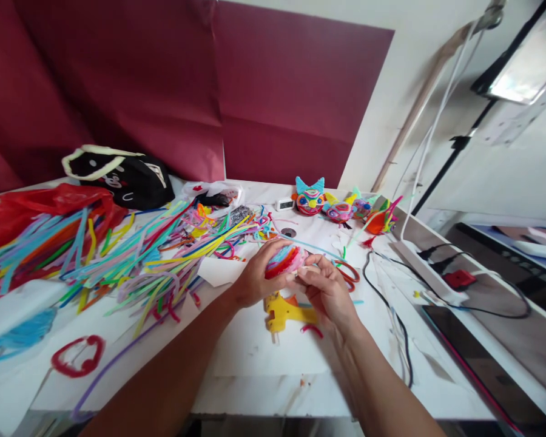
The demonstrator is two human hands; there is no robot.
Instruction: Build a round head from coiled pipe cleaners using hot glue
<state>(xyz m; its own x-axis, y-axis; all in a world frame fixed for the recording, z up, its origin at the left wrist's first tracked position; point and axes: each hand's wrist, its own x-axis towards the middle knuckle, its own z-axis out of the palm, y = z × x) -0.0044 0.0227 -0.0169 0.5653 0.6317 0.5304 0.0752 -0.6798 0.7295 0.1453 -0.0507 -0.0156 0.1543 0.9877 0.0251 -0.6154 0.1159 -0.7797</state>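
My left hand [255, 276] is curled around a small round craft piece [283, 260] made of red, pink and blue pipe cleaners, held just above the white table [264, 358]. From the right, my right hand [325, 285] pinches the same piece's edge with its fingertips. A yellow glue gun [284, 311] lies on the table directly beneath both hands. A short pink pipe-cleaner scrap [312, 329] rests beside the gun.
A large heap of coloured pipe cleaners [131, 255] covers the table's left half, with a red plastic bag [50, 200] and black bag [122, 173] behind. Finished pipe-cleaner masks [310, 197] stand at the back. A power strip [430, 276] and cables lie at right. A red loop [77, 357] sits front left.
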